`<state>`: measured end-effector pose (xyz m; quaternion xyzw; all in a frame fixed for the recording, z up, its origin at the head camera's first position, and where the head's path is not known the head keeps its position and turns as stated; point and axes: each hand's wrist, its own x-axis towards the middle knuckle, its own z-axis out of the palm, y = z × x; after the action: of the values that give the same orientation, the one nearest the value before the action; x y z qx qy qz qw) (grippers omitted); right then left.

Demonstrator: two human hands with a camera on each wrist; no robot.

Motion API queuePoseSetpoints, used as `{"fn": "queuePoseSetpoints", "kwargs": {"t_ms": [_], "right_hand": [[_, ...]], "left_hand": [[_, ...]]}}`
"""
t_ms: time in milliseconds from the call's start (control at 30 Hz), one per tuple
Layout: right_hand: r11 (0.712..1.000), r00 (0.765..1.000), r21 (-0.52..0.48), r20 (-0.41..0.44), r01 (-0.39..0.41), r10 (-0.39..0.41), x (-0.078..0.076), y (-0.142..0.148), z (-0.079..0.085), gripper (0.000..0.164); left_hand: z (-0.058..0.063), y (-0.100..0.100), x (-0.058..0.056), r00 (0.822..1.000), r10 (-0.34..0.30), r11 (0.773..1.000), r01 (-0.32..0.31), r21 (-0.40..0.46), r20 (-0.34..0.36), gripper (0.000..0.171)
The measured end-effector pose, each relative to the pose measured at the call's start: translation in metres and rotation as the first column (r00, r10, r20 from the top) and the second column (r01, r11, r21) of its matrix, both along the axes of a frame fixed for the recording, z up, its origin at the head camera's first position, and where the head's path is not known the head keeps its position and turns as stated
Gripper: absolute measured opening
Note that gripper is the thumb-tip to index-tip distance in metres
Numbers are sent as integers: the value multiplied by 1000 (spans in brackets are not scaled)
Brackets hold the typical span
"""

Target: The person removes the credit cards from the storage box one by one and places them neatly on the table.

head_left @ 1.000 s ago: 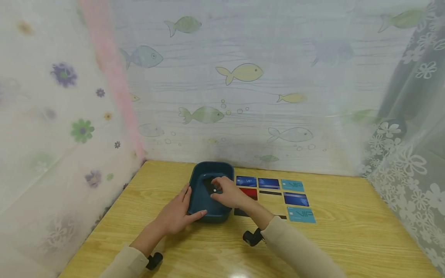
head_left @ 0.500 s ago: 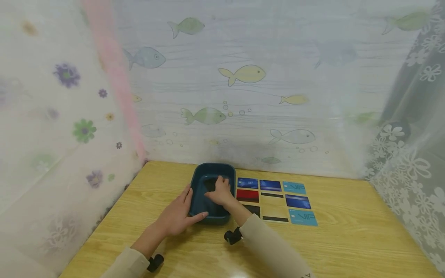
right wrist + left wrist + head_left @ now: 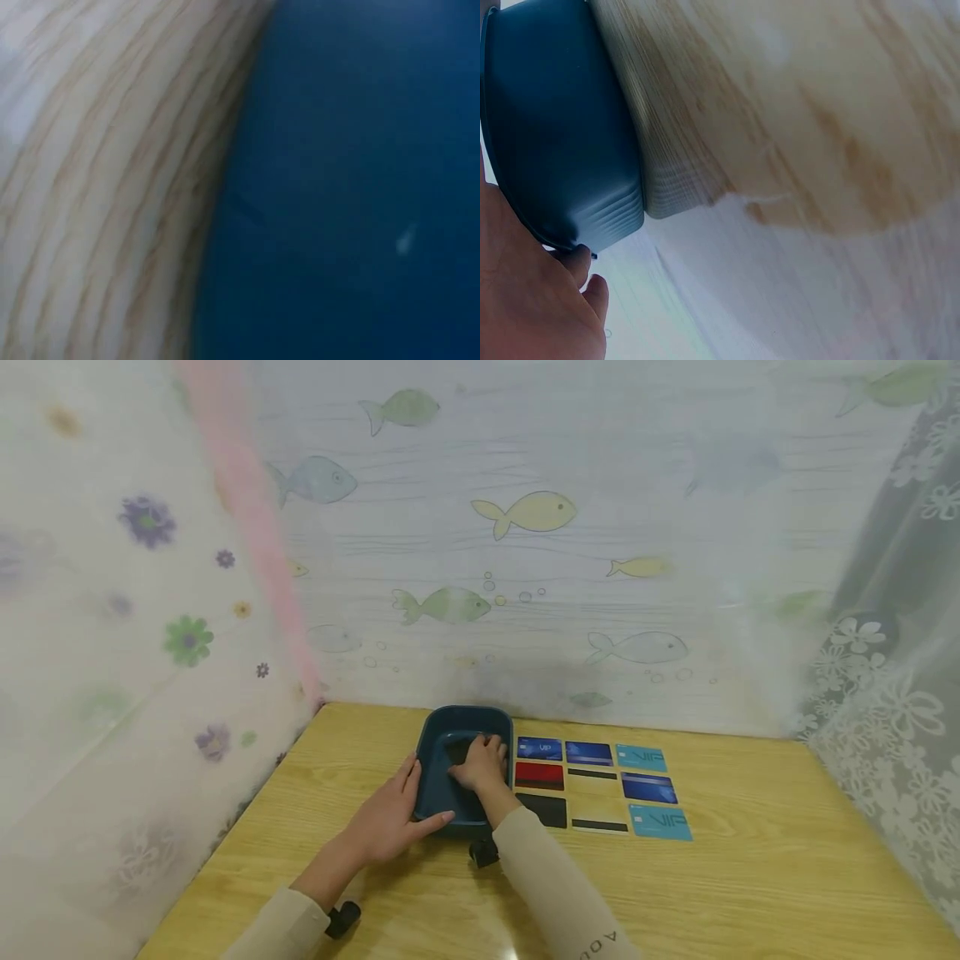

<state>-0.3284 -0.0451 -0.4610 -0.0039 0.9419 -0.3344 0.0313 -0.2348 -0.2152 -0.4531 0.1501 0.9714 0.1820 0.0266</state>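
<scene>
A dark blue plastic tray [image 3: 424,793] stands on the wooden table, seen from outside in the left wrist view. My left hand [image 3: 385,818] holds its near left corner, fingers along the left rim and thumb reaching over the front rim. My right hand [image 3: 482,766] is down inside the tray, near its right wall, with thumb and fingers spread apart. Beside the thumb and index finger lies a black card [image 3: 456,749], partly covered by the hand. Whether the fingers pinch it, I cannot tell. The right wrist view shows only the tray's blurred blue side and the table.
Right of the tray, several cards lie in rows: a dark blue VIP card [image 3: 539,748], a red card [image 3: 538,776], a black card [image 3: 544,810], a gold card [image 3: 598,814] and a light blue VIP card [image 3: 660,822] among them. A patterned curtain [image 3: 555,568] borders the table's back.
My right hand has lowered deeper into the tray and shifted toward its right wall, its forearm swinging left and uncovering the red, gold and black cards. My left hand keeps its place on the tray.
</scene>
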Motion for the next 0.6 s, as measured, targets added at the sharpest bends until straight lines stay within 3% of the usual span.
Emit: {"fn": "queuePoseSetpoints", "kwargs": {"t_ms": [233, 467, 600], "right_hand": [[1000, 999, 21, -41, 3, -2, -2, 1, -2, 58], [999, 1000, -44, -24, -7, 6, -2, 4, -4, 64], [995, 998, -100, -60, -7, 1, -4, 5, -3, 44]], "left_hand": [[1, 1, 1, 1000, -3, 1000, 3, 9, -12, 113], [0, 0, 2, 1000, -4, 1000, 5, 15, -13, 112], [2, 0, 2, 1000, -5, 1000, 5, 24, -18, 112]]}}
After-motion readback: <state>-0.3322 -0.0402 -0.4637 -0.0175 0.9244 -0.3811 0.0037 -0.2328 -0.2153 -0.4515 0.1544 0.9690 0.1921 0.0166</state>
